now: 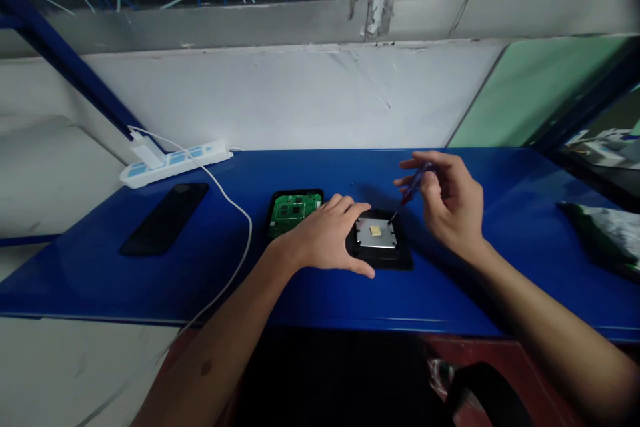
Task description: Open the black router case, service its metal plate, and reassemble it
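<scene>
In the head view, my right hand (453, 203) grips a screwdriver (415, 183) with a translucent purple and red handle. Its thin shaft slants down to the upper right corner of a silver metal plate (367, 237). That plate, with a small yellowish square pad (375, 231) on it, lies in a black plastic cover (403, 257). My left hand (325, 237) braces the cover's left side, fingers at the far edge and thumb at the near one. Behind that hand sits a black housing with a green circuit board (295, 209), partly hidden by the hand.
On the left of the blue table (320, 310) lies a black phone (165, 219). Behind it is a white power strip (200, 155) with a charger (147, 149). A white cable (240, 210) runs over the front edge. A green and silver packet (607, 233) lies far right.
</scene>
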A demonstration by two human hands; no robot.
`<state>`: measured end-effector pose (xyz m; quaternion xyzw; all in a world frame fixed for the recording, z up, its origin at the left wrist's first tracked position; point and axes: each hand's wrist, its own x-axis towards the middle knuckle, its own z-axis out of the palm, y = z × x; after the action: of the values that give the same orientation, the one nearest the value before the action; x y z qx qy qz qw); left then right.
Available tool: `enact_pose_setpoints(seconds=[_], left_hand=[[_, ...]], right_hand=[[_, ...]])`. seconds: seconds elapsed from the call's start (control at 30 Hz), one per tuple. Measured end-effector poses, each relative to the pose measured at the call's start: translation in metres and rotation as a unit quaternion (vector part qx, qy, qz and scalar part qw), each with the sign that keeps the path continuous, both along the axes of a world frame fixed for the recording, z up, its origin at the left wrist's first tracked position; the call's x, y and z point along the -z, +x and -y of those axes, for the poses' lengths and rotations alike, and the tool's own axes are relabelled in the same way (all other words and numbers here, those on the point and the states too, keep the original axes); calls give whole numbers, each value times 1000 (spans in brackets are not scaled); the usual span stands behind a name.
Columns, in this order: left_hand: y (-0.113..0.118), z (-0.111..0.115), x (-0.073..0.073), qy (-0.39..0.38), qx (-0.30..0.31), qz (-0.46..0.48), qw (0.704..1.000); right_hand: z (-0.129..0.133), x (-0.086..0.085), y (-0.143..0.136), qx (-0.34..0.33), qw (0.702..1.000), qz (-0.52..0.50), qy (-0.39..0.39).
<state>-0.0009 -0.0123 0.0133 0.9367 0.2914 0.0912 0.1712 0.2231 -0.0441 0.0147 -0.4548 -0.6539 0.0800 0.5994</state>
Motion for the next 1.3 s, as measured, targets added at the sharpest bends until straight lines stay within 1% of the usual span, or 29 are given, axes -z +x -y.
enact_pose_setpoints(seconds=[0.13,0.3,0.43,0.53,0.67,0.77,0.9,1.0,1.13,1.3], left_hand=[[0,0,-2,-5,-4,-4,1000],[0,1,-3,-7,-2,0,1000],[-1,0,-3,-13,-5,7,1000],[-3,0,-7,-15,-19,31,999],[-6,-3,-14,24,-46,89,995],[-7,-6,-15,56,-42,109,992],[-5,-8,-11,73,-11,83,994],[-1,-7,-7,72,0,57,996],[1,-8,-5,66,1,42,997],[-2,-12,-2,48,-16,36,998]], right_hand=[[0,0,1,0,1000,-7,8],[-2,-3,2,23,998,-35,41],[-4,-1,2,24,998,-54,38],[-8,2,1,19,998,-50,29],[-13,9,-1,0,998,-61,-1],[-17,13,-2,-14,997,-71,-22],[-17,17,-5,-18,998,-53,-39],[-16,17,-6,-22,998,-52,-35],[-16,13,-6,-8,998,-67,-12],[-17,9,-2,7,994,-104,24]])
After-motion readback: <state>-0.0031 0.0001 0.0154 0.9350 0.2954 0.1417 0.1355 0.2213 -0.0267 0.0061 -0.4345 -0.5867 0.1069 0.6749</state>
